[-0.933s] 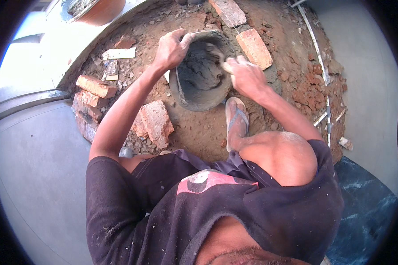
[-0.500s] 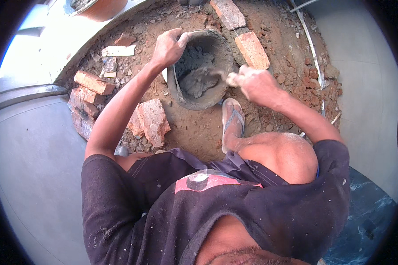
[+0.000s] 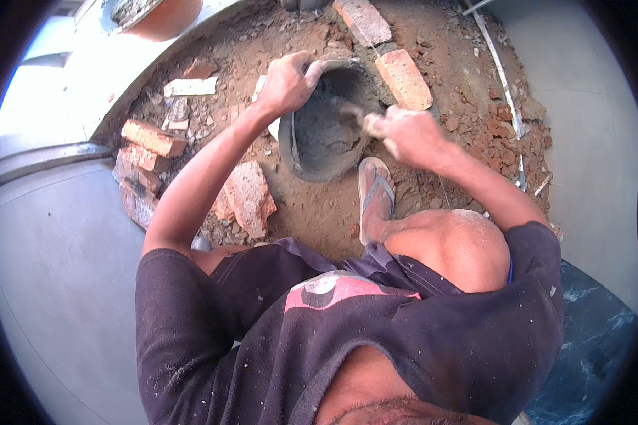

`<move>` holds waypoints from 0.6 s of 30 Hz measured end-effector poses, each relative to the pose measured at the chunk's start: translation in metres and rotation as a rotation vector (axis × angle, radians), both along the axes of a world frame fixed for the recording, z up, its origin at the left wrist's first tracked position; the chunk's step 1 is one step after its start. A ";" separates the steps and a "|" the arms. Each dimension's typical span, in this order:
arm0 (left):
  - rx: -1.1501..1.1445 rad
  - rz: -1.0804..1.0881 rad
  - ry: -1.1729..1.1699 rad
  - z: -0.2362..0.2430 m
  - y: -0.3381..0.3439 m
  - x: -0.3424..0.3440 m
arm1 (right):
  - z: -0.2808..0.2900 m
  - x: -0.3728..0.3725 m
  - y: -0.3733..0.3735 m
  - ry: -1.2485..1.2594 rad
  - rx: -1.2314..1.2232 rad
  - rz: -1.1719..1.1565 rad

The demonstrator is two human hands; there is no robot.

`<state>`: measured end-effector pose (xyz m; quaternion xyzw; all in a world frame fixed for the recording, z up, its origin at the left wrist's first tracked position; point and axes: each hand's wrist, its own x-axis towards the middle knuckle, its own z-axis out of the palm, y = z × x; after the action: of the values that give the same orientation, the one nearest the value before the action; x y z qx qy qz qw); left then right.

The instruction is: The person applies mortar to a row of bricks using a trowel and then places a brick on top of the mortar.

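A dark bucket (image 3: 299,168) stands tilted on the dirt in front of me, with wet grey mortar (image 3: 320,134) inside. My left hand (image 3: 289,85) is closed round its far-left rim. In my right hand (image 3: 412,136), at the bucket's right side, is the handle of a trowel (image 3: 352,110). Its blade reaches into the bucket and is blurred, partly lost against the mortar. Just beyond my right hand lies an orange brick (image 3: 404,78) along a thin string, with a second brick (image 3: 363,21) farther off in line with it.
Broken bricks (image 3: 247,198) lie left of the bucket, and more are stacked (image 3: 152,138) by the tiled floor (image 3: 57,248). An orange tub (image 3: 166,20) of mortar stands far left. My sandalled foot (image 3: 376,198) is close to the bucket. A pale strip (image 3: 500,67) edges the dirt at right.
The bucket has tipped over more, its far rim pulled by my left hand, which has shifted slightly right. The trowel has moved within the bucket; my right hand has barely shifted.
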<state>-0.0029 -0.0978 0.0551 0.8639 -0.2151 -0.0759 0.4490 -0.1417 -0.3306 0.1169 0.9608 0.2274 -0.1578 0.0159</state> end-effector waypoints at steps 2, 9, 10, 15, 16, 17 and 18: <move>-0.024 -0.013 -0.002 0.001 0.001 -0.005 | 0.012 0.001 -0.001 0.041 -0.058 -0.142; -0.038 0.058 0.016 -0.004 0.007 -0.004 | -0.064 -0.017 0.008 0.383 0.268 -0.391; -0.072 0.083 -0.014 -0.008 0.009 -0.003 | -0.081 -0.021 0.007 0.335 0.424 -0.418; -0.120 0.134 0.063 -0.017 0.014 0.004 | -0.090 -0.045 0.034 0.517 0.781 -0.671; -0.162 0.122 0.042 -0.017 0.012 0.004 | -0.081 -0.041 0.047 0.660 0.860 -0.786; -0.146 0.107 0.055 -0.017 0.010 0.003 | -0.080 -0.039 0.048 0.664 0.890 -0.789; -0.129 0.091 0.064 -0.011 0.010 0.003 | -0.077 -0.036 0.051 0.666 0.923 -0.790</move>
<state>-0.0001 -0.0882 0.0445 0.8391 -0.1657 -0.0692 0.5135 -0.1778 -0.2801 0.0396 0.7806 -0.1029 -0.3255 -0.5236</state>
